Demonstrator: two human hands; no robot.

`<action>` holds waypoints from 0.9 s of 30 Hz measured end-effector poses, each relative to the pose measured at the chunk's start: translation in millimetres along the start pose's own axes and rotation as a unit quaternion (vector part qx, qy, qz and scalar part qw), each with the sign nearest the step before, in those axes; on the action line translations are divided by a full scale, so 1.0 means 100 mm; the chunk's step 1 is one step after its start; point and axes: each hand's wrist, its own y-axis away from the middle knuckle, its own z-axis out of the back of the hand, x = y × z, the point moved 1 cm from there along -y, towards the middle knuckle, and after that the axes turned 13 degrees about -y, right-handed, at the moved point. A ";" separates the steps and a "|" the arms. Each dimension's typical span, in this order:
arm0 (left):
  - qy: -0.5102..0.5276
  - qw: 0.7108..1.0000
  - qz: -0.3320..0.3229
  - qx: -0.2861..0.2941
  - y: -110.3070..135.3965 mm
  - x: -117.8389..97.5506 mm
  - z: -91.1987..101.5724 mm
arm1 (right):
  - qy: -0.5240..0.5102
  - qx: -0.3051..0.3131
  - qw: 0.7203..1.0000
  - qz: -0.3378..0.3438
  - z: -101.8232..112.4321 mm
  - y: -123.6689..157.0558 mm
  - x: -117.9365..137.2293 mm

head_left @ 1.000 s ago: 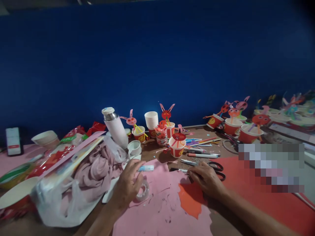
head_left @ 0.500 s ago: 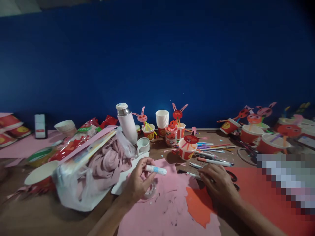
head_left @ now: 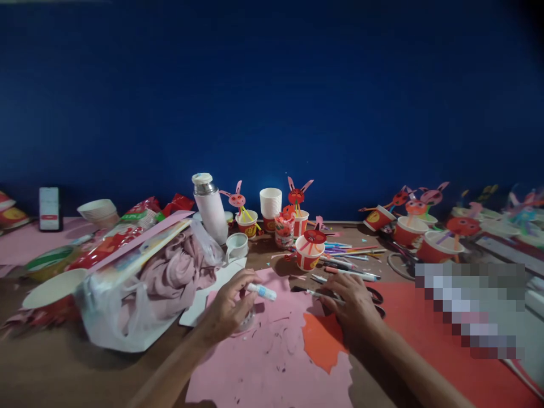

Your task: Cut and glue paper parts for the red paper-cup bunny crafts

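My left hand (head_left: 232,303) is closed around a white glue stick (head_left: 262,292) with a blue label, held above a pink paper sheet (head_left: 255,362). Under that hand lies a roll of clear tape (head_left: 247,322), partly hidden. My right hand (head_left: 351,300) rests low over the table, its thumb and fingertips closing on a thin white marker (head_left: 313,293) with a dark end. Black scissor handles (head_left: 377,303) show just beyond this hand, which covers part of the scissors. A torn-edged orange paper piece (head_left: 322,343) lies on the pink sheet beside my right hand.
Decorated paper cups (head_left: 309,255) stand behind, near loose pens (head_left: 352,249) and stacked cups (head_left: 271,203). At left are a thermos (head_left: 210,212), a white mug (head_left: 237,247), and a plastic bag (head_left: 110,326) with cloth. Red paper (head_left: 408,340) lies right.
The whole view has shifted, so things appear farther left. My right hand has slid left toward the marker. The glue stick stays in my left hand.
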 end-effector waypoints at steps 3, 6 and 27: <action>-0.001 1.000 -0.005 -0.004 0.00 0.02 0.02 | -0.007 0.021 1.000 -0.015 0.00 -0.01 0.04; -0.004 1.000 0.025 -0.017 0.01 0.07 0.02 | 0.012 0.059 0.997 -0.053 -0.02 -0.02 0.05; 0.142 0.972 0.153 -0.104 -0.03 0.19 -0.04 | -0.005 0.055 0.993 -0.101 0.46 -0.04 -0.60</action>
